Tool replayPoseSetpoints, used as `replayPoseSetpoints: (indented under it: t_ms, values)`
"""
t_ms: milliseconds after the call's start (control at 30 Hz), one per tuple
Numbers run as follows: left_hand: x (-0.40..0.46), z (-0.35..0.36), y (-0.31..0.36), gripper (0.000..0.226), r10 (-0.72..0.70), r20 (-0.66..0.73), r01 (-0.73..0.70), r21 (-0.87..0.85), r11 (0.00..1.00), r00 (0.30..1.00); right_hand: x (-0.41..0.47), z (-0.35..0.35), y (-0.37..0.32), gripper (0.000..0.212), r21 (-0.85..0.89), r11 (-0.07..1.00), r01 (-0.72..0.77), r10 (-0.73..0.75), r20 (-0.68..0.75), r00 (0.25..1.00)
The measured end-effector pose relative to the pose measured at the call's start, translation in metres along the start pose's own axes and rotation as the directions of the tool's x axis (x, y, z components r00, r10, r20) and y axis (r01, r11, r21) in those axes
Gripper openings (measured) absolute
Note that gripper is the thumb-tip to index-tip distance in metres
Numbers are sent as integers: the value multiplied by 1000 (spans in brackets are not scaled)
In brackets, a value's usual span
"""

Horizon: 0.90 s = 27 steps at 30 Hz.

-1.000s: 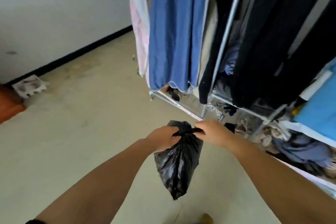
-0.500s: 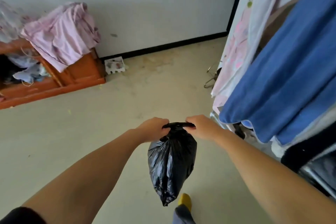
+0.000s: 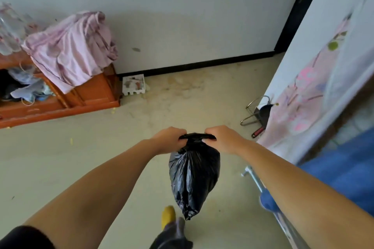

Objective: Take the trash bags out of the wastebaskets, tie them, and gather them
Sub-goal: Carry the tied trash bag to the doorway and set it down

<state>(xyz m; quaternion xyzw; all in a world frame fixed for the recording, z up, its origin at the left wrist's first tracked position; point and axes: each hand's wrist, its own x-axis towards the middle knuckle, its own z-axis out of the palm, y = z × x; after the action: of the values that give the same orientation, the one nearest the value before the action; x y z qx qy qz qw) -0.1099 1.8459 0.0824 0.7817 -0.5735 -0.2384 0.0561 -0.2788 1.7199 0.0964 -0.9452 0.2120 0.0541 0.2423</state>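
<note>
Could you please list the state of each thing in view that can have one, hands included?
trash bag: full, neck gathered, hanging off the floor
left hand: grips the bag's neck
right hand: grips the bag's neck
pink cloth: crumpled, draped over the wooden shelf
floral curtain: hanging

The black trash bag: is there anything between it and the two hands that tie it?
Nothing visible is between them. The left hand and the right hand both grip the twisted top of the black trash bag directly, and the bag hangs free above the floor.
</note>
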Motion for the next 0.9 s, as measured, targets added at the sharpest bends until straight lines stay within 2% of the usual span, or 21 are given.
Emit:
replayPoseSetpoints:
  t_ms: [233,433,700,900]
  values:
    - [165,-81,-41,21,132,15,-132,79,988,991,147,-65,72,37,-39,997,-74,70,-91,993]
    - [301,-147,-65,18,231,75,-239,127,963,970,252,-120,130,24,3,987,-159,159,-112,981]
    - [505,-221,-77,18,273,56,-278,214,936,960,400,-206,244,32,10,986,-166,166,-156,974]
    - [674,-266,-60,19,261,84,-271,146,951,962,495,-284,355,41,-18,982,-189,186,-126,975]
